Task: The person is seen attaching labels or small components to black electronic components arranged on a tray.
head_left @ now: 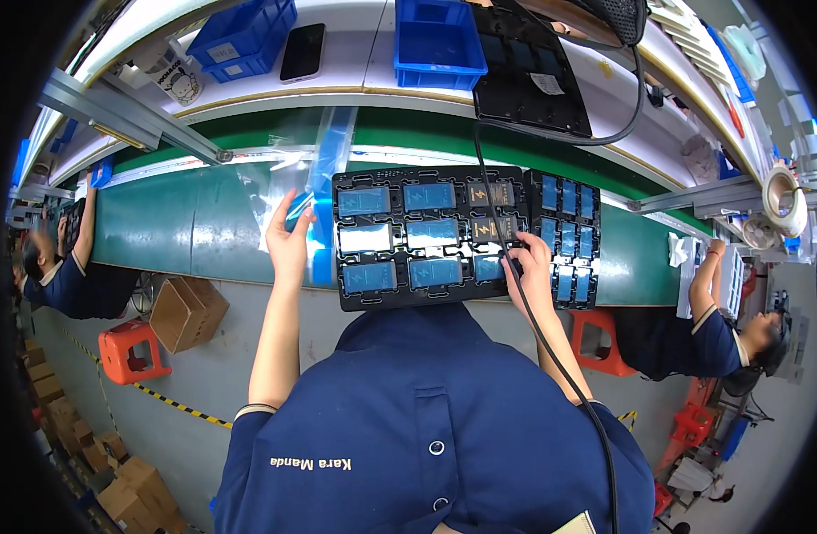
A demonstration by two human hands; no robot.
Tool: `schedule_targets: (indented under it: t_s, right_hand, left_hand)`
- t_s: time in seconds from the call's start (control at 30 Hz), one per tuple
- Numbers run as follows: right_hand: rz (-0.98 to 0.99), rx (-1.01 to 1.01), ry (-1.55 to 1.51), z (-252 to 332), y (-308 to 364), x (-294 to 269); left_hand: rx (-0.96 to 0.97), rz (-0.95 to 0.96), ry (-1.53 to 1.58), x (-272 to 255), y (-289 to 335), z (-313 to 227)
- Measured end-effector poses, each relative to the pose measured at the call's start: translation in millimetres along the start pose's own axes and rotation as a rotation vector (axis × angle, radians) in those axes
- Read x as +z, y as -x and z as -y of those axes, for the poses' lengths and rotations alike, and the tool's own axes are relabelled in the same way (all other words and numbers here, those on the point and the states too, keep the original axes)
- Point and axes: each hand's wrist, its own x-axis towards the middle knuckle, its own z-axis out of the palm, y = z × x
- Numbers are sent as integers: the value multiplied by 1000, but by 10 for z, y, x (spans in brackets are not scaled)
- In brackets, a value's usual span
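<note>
A black tray (pixel 400 242) lies before me on the green bench, holding rows of flat rectangular pieces. Most of them have shiny blue faces, like this piece (pixel 369 278); two at the right are dark with a gold lightning mark, such as the upper dark piece (pixel 491 195). My left hand (pixel 287 245), left of the tray, pinches a small piece of blue film (pixel 297 206) between thumb and fingers. Over the tray's lower right corner, my right hand (pixel 531 274) has its fingers drawn together beside a blue-faced piece; what they grip is hidden.
Another loaded tray (pixel 566 240) adjoins on the right. Clear and blue plastic sheeting (pixel 324 169) lies behind my left hand. A black cable (pixel 506 240) crosses the tray. The shelf carries blue bins (pixel 437 40), a phone (pixel 303 52) and more dark trays (pixel 529 80). People sit at both sides.
</note>
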Motion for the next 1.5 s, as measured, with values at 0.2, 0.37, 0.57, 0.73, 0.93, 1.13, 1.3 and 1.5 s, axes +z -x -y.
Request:
schedule_targets:
  t_s: [0.2, 0.37, 0.57, 0.73, 0.93, 1.13, 1.3, 1.5]
  right_hand:
    - [411, -129, -85, 117, 171, -382]
    - [489, 410, -502, 120, 181, -545]
    - [354, 614, -872, -210, -4, -288]
    - [265, 601, -745, -273, -20, -111]
    - [324, 650, -695, -300, -128, -111]
    - [363, 674, -617, -309, -199, -91]
    - [387, 699, -637, -308, -217, -121]
    - [388, 696, -639, -325, -211, -101]
  left_hand:
    - [349, 162, -438, 295, 345, -386]
    - [503, 180, -593, 520, 571, -214]
    - [642, 231, -709, 571, 588, -73]
    - [621, 267, -718, 576, 617, -48]
    - [618, 259, -708, 569, 621, -37]
    - [538, 293, -738, 567, 626, -56]
    - [598, 260, -707, 574, 615, -39]
    - [598, 253, -713, 574, 622, -44]
